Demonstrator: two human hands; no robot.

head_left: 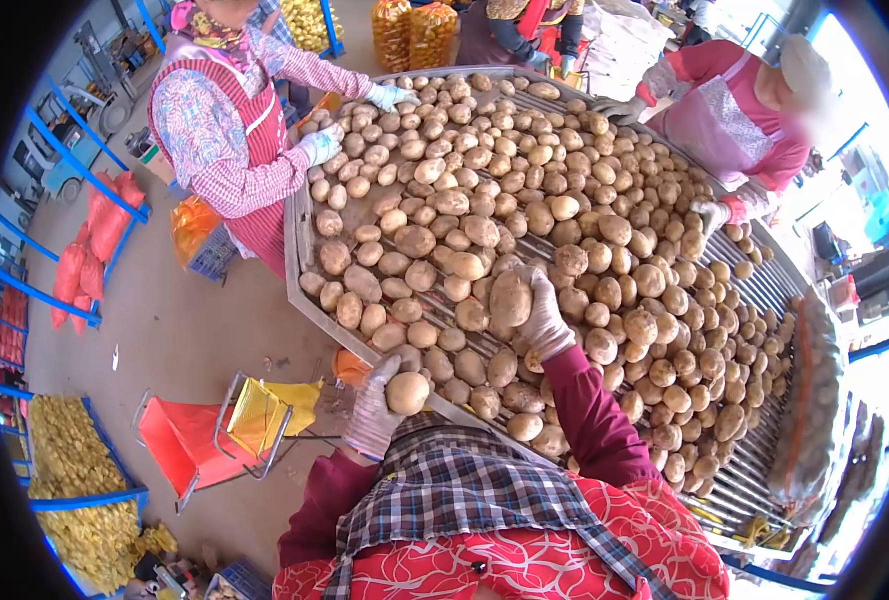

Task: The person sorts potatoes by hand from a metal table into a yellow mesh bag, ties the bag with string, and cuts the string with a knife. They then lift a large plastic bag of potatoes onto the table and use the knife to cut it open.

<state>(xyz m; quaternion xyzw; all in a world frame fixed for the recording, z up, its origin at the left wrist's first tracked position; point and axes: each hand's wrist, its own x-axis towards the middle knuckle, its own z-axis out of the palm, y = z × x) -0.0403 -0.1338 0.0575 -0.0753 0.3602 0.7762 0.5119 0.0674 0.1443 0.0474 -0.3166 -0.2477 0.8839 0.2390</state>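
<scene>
My left hand (372, 408), in a pale work glove, is closed round a potato (407, 393) just off the near edge of the sorting table (316, 304). In my right hand (547, 322), gloved as well, is a larger potato (510, 299), held over the heap. Many loose potatoes (644, 328) of mixed sizes cover the slatted table around and beyond both hands. The undersides of both held potatoes and some of my fingertips are hidden.
Co-workers stand at the far left (229, 130) and far right (734, 120), gloved hands on the potatoes; another is at the back. Red and yellow bags on frames (199, 440) stand left of me. Red sacks (89, 260) lean against blue rails. A padded roll (807, 400) borders the table's right end.
</scene>
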